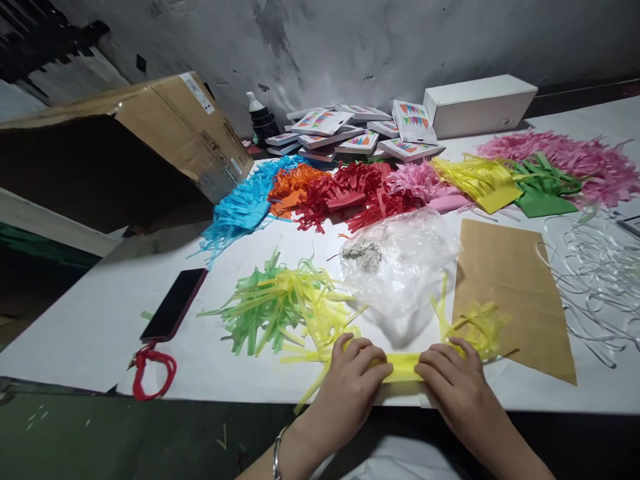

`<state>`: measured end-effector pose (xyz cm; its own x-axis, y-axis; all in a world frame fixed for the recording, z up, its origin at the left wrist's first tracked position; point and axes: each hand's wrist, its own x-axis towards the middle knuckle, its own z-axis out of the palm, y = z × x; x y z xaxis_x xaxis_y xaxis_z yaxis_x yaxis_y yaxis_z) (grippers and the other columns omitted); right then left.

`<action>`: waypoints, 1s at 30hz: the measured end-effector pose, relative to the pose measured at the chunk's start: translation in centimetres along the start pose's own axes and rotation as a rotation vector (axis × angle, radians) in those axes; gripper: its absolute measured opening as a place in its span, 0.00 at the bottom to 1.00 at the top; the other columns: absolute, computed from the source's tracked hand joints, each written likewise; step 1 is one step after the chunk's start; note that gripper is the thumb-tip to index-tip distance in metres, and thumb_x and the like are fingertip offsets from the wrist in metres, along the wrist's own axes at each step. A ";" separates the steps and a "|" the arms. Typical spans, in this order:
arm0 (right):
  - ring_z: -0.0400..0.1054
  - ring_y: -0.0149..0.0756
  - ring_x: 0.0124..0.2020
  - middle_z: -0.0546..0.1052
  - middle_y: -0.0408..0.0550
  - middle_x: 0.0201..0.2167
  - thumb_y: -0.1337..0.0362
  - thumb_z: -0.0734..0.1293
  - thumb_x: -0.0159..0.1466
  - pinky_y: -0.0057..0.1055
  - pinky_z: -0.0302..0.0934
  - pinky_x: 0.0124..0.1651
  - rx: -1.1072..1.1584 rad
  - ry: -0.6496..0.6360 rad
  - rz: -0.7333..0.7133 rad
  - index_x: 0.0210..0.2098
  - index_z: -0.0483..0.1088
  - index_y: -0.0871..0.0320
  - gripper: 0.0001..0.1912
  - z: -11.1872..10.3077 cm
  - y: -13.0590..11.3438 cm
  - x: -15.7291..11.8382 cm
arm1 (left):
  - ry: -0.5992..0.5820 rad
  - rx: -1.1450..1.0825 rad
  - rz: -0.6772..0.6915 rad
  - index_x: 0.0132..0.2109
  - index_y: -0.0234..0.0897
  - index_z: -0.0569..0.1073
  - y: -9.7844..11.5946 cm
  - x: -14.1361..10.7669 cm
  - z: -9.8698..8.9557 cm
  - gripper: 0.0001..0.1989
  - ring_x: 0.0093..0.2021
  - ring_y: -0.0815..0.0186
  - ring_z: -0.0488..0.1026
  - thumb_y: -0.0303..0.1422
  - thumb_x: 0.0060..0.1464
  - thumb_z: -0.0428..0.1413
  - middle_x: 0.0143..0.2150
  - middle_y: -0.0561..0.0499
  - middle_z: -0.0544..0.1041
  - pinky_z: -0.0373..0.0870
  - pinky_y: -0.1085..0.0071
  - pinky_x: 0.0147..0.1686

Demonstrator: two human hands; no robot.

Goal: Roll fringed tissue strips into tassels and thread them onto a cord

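Observation:
A yellow fringed paper tassel (404, 367) lies along the front edge of the table, with a flat uncut band in the middle and cut strips fanning out at both ends. My left hand (357, 367) has its curled fingers on the left part of this band. On the right part, the fingers of my right hand (450, 370) bend over it in the same way, thumbs hidden. Left of my hands, more yellow strips lie over a light green tassel (255, 310). A crumpled clear plastic bag (405, 267) sits just beyond the band.
Fringed bundles in blue (245, 200), red (350, 193), yellow (480, 180) and pink (565, 157) line the back. Behind them are flat printed packs (325, 123) and a white box (480, 103). Brown paper (510, 300), white cord (595, 287), a phone (175, 303) and a carton (175, 127) flank the work area.

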<state>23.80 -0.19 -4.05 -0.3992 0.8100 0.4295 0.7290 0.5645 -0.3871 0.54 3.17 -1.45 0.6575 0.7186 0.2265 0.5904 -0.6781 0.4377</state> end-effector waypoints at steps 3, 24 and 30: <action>0.68 0.38 0.48 0.76 0.43 0.42 0.70 0.63 0.70 0.44 0.43 0.63 0.004 -0.051 0.016 0.42 0.70 0.54 0.06 -0.8 0.9 -0.3 | 0.029 -0.076 -0.062 0.47 0.42 0.76 -0.1 -0.6 -0.4 0.11 0.50 0.56 0.70 0.25 0.64 0.52 0.47 0.48 0.79 0.57 0.51 0.57; 0.66 0.33 0.34 0.74 0.43 0.31 0.72 0.59 0.72 0.40 0.52 0.53 0.075 0.170 0.112 0.37 0.70 0.57 0.11 2.0 -2.3 1.5 | 0.135 0.007 -0.113 0.46 0.39 0.75 -0.5 1.0 0.6 0.10 0.50 0.54 0.68 0.31 0.57 0.64 0.50 0.45 0.75 0.58 0.52 0.54; 0.65 0.36 0.36 0.74 0.44 0.33 0.68 0.58 0.74 0.41 0.50 0.53 0.043 0.096 0.068 0.38 0.70 0.56 0.11 2.1 -2.6 1.8 | 0.248 -0.027 0.045 0.38 0.39 0.74 -0.6 0.8 1.4 0.07 0.44 0.60 0.68 0.25 0.65 0.55 0.40 0.50 0.78 0.57 0.56 0.53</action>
<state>20.03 0.14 -3.93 -0.2931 0.8287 0.4768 0.7271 0.5170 -0.4516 1.34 3.94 -2.73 0.5461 0.7056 0.4517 0.5481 -0.7086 0.4443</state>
